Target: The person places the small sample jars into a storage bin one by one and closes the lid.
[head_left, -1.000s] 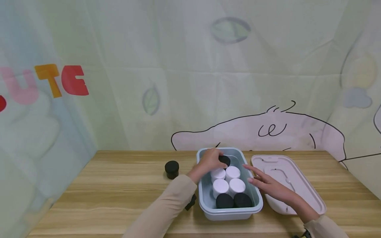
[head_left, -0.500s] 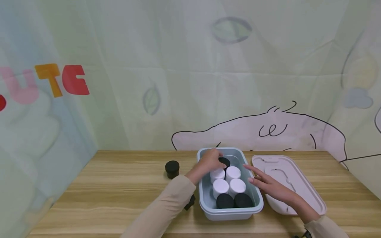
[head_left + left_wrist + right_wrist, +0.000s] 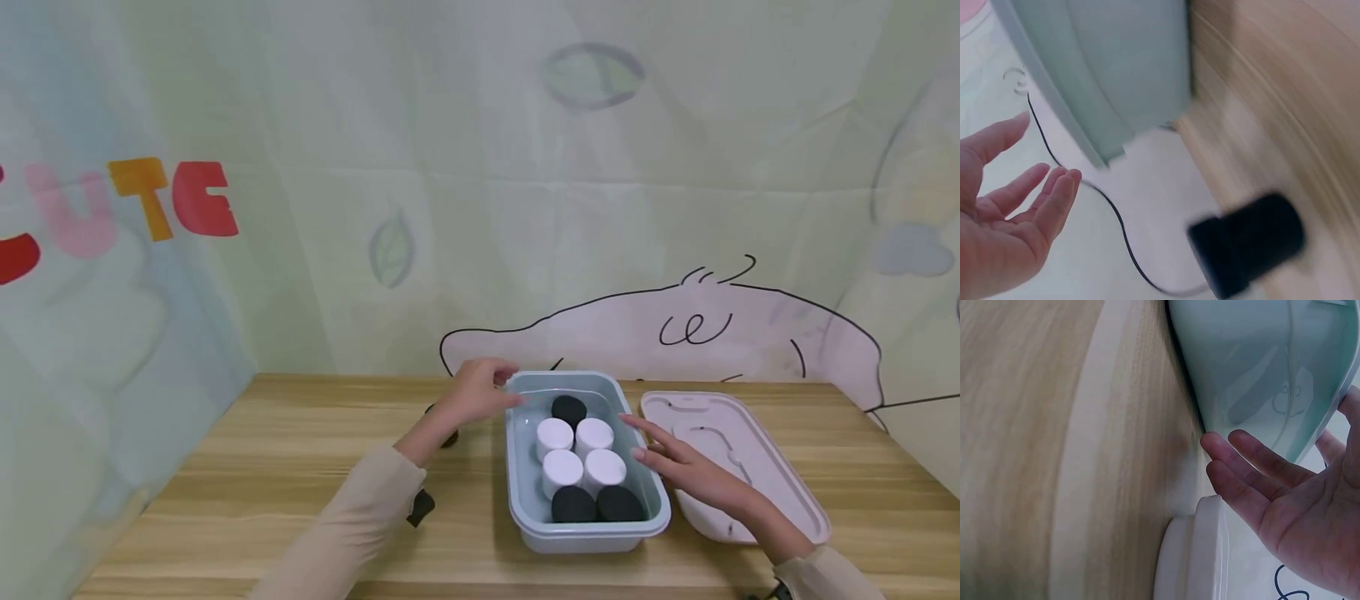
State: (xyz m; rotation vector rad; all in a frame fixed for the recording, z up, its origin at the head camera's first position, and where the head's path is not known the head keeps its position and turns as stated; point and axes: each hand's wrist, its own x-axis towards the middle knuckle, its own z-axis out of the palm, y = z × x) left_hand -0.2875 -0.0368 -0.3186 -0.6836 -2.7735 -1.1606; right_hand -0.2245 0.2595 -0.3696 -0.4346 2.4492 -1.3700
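Hands first: how do they lie?

The left hand (image 3: 477, 390) is beside the tub (image 3: 588, 543), near its far left corner, fingers loosely bent and the thumb spread away from them; its wrist view shows a gap to the tub. The right hand (image 3: 678, 467) has straight, parted fingers along the right rim, lightly touching it.

What stands in the tub?

At the near end, a pair of black jars (image 3: 573, 505) side by side. Next, four white jars (image 3: 562, 471) in two rows of two. At the far end, a single black jar (image 3: 569, 410).

And outside it?

A loose jar (image 3: 1247, 240), also black, on the table (image 3: 247, 467) left of the tub. The left wrist mostly covers it from above; the left wrist view shows it blurred.

On the other side?

A pale lid (image 3: 761, 467), flat on the table just right of the tub, partly behind the right hand.

Farther out?

Beige sleeves (image 3: 363, 504), then a pale green backdrop (image 3: 330, 275) with coloured letters (image 3: 142, 196) at the left.
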